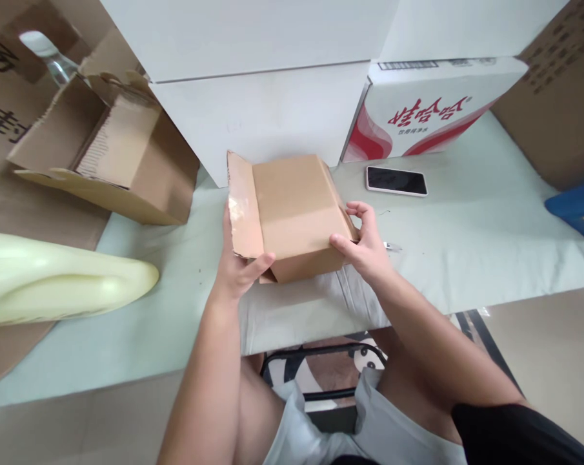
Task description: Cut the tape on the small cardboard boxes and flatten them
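Observation:
A brown cardboard box (294, 206) is between my two hands at the front of the covered table. Its left end flap stands out, with a shiny strip on it. My left hand (238, 268) grips that flap side, thumb at the near corner and the other fingers mostly hidden behind the flap. On the opposite end, my right hand (364, 242) holds the near right corner with thumb on top and fingers curled round the side. A small metallic item (392, 247), partly hidden, lies just beyond my right hand.
White cartons (257, 110) stand behind, beside a red-and-white printed carton (422, 110). A phone (396, 181) lies at right. An open cardboard box (146, 161) and a pale yellow object (69, 278) are at left, a blue item (579, 210) at far right. The table's front edge is near my legs.

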`<action>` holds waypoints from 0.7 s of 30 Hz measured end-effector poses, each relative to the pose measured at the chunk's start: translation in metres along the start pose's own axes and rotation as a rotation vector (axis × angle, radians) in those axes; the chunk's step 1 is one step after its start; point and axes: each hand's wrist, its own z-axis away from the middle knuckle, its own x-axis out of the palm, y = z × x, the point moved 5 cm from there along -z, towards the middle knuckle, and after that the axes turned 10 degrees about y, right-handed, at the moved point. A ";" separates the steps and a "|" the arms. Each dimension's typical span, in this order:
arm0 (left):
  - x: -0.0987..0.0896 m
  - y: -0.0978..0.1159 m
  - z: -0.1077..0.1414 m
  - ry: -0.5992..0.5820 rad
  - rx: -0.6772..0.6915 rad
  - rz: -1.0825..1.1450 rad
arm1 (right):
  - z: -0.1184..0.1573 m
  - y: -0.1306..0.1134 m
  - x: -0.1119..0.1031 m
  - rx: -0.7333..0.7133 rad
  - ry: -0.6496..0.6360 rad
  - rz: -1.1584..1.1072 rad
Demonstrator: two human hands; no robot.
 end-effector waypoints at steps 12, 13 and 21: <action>-0.003 0.010 0.001 0.109 0.088 -0.147 | 0.001 -0.004 -0.016 -0.109 0.193 0.059; -0.004 0.011 0.001 0.112 0.097 -0.134 | 0.001 -0.004 -0.018 -0.118 0.214 0.052; -0.006 0.008 0.000 0.167 0.118 -0.137 | 0.000 -0.011 -0.022 -0.172 0.297 0.106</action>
